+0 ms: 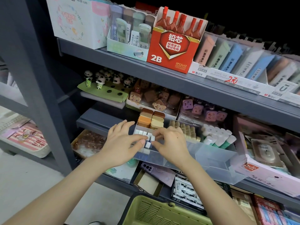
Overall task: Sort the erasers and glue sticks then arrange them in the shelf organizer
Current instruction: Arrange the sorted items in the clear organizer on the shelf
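Observation:
A clear plastic shelf organizer (215, 158) sits on the middle shelf. Its left compartment holds a row of small white erasers (141, 132), with brown and cream block erasers (151, 118) stacked behind. Tan erasers (186, 129) fill the middle part, and white-capped glue sticks (217, 135) with green bodies lie at the right. My left hand (121, 142) reaches into the left compartment, thumb and fingers touching the white erasers. My right hand (168, 142) pinches a small white eraser (148, 144) at the row's end.
A green plastic basket (155, 211) stands below, near me. A red 2B lead box (172, 46) and pastel boxes line the upper shelf. Panda figures (100, 78) and toast-shaped items (155, 98) sit behind the organizer. A dark shelf post (37, 88) stands on the left.

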Motion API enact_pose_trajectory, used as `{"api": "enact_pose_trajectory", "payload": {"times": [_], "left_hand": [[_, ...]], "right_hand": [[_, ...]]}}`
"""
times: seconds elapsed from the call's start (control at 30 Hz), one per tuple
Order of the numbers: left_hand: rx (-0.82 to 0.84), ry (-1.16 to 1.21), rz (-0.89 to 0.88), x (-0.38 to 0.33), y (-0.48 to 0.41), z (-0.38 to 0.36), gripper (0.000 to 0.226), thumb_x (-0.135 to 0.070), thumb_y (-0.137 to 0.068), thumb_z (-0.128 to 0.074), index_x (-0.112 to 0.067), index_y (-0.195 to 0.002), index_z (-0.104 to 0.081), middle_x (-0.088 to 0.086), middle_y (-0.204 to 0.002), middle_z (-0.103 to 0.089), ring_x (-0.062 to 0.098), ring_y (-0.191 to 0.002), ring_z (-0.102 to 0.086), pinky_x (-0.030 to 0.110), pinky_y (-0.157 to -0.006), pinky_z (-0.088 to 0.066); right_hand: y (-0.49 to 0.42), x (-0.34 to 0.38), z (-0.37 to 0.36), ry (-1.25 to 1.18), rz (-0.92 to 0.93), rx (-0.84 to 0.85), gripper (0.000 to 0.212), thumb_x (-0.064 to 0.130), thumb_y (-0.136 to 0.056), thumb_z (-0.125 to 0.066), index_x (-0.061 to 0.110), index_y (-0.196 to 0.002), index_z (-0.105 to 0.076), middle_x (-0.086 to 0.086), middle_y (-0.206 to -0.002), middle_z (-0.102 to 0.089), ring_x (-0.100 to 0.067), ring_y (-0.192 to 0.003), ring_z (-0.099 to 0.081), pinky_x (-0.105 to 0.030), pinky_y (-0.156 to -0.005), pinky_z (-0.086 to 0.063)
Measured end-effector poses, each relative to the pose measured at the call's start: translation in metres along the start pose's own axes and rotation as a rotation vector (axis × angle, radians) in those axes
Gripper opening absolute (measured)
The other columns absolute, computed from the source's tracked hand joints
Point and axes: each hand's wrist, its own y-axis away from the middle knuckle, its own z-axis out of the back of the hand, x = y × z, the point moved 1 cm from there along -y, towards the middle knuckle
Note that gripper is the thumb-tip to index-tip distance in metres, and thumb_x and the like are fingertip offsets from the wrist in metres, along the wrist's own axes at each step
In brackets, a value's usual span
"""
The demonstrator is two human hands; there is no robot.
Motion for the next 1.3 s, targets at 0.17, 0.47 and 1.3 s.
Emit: {"api": "enact_pose_trajectory", "payload": {"times": [0.17, 0.47, 1.3], "left_hand": [[-0.007, 0.024, -0.012, 0.002, 0.000, -0.001, 0.035, -0.049, -0.098, -0.031, -0.053, -0.127, -0.049, -0.002, -0.157, -0.012, 0.016, -0.143, 0.002, 0.034, -0.113, 0.003], [-0.059, 0.034, 0.006, -0.004, 0.012, 0.015, 0.037, -0.046, -0.096, -0.038, -0.040, -0.129, -0.053, 0.002, -0.153, -0.023, 0.018, -0.141, -0.011, 0.033, -0.112, -0.007], [0.115, -0.099, 0.145, -0.007, 0.189, -0.179, 0.059, -0.044, -0.096, -0.030, -0.009, -0.141, -0.040, 0.021, -0.132, -0.048, 0.036, -0.119, -0.046, 0.043, -0.100, -0.040]], "right_hand": [[-0.006, 0.004, -0.002, 0.011, -0.081, 0.028, 0.015, 0.030, -0.083, -0.069, 0.026, -0.097, -0.067, 0.012, -0.091, -0.070, -0.012, -0.097, -0.050, -0.027, -0.081, -0.026], [0.002, 0.003, 0.014, 0.005, -0.103, 0.079, 0.024, 0.035, -0.081, -0.071, 0.030, -0.103, -0.063, 0.015, -0.093, -0.069, -0.012, -0.099, -0.054, -0.030, -0.087, -0.028], [0.338, -0.051, -0.229, -0.243, -0.669, 0.933, 0.094, 0.075, -0.075, -0.054, 0.026, -0.147, -0.020, -0.008, -0.145, -0.033, -0.030, -0.119, -0.051, -0.034, -0.087, -0.047]]}}
